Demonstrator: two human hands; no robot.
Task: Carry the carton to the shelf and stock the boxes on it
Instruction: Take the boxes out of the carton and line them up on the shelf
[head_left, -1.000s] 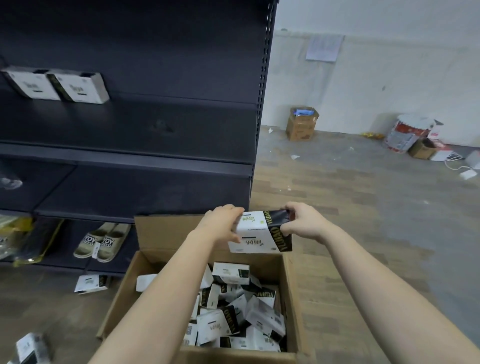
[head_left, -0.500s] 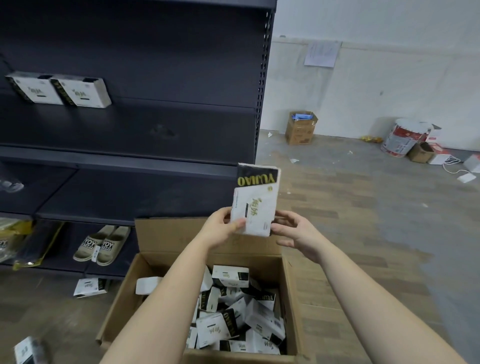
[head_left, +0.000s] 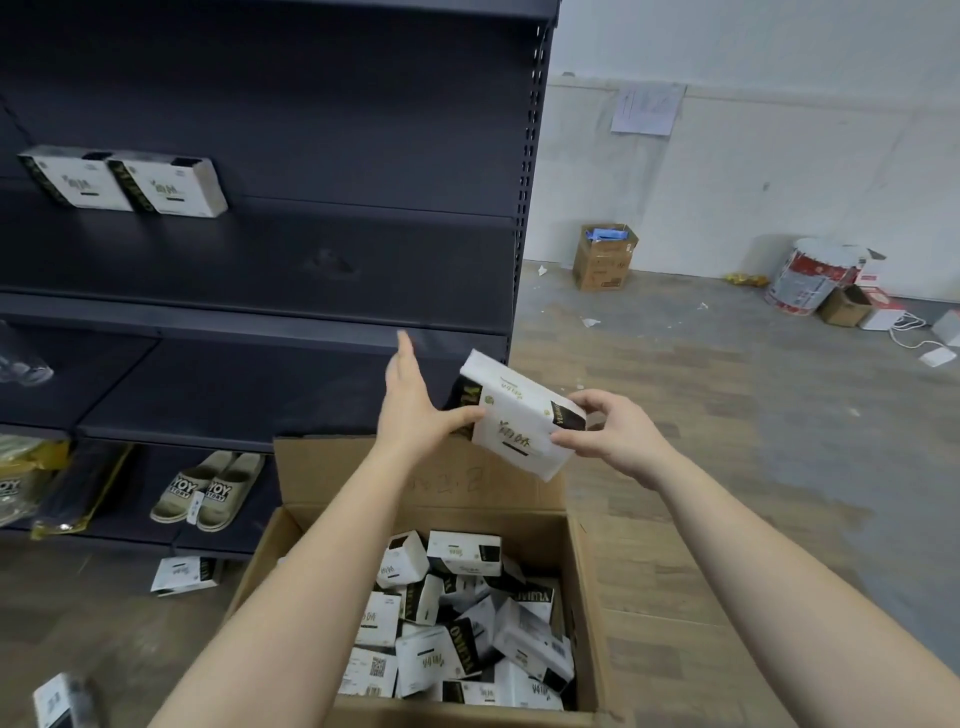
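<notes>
A white and black box (head_left: 514, 422) is held tilted above the open brown carton (head_left: 587, 571), which stands on the floor and holds several more such boxes. My right hand (head_left: 610, 434) grips the box's right end. My left hand (head_left: 415, 400) touches its left end with the thumb, fingers stretched upward. Two like boxes (head_left: 124, 182) stand side by side at the left of the dark shelf (head_left: 311, 260), which is just beyond the carton.
Slippers (head_left: 208, 491) and a yellow-trimmed packet (head_left: 78, 493) lie on the bottom shelf. Loose boxes lie on the floor at left (head_left: 184, 574). A small carton (head_left: 605, 257), a bucket (head_left: 810, 280) and white cables sit by the far wall.
The box stood upright between both hands half a second ago; now it is turned on its side and tilted, shifted right. My left hand's fingers have opened upward.
</notes>
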